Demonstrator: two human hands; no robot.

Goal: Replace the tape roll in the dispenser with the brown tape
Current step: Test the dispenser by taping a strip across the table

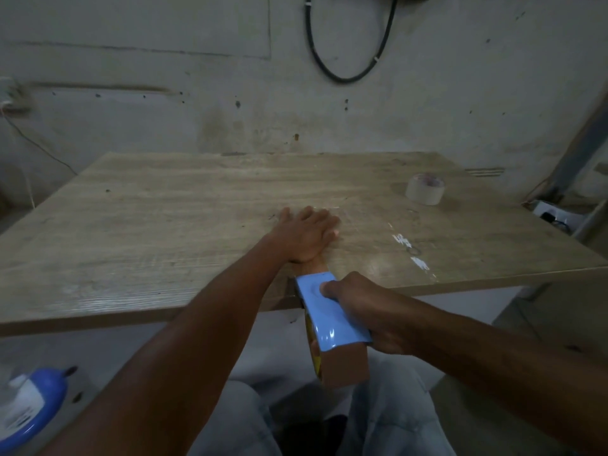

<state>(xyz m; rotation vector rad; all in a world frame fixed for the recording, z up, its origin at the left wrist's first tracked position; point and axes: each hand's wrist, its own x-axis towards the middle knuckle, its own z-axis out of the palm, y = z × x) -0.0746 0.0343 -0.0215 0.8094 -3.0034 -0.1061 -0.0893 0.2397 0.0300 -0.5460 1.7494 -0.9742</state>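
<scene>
I can't see what lies under my left hand [304,233]; it is flat on the desk [164,225] and covers the end of the brown tape strip [317,265]. My right hand [365,311] hides the far side of the blue dispenser [329,315]. The brown tape roll [343,365] is half tucked under the blue cover. A blue and white thing [29,406] is cut off at the bottom left edge and blurry. The pale roll [425,189] far off is too fuzzy to read.
</scene>
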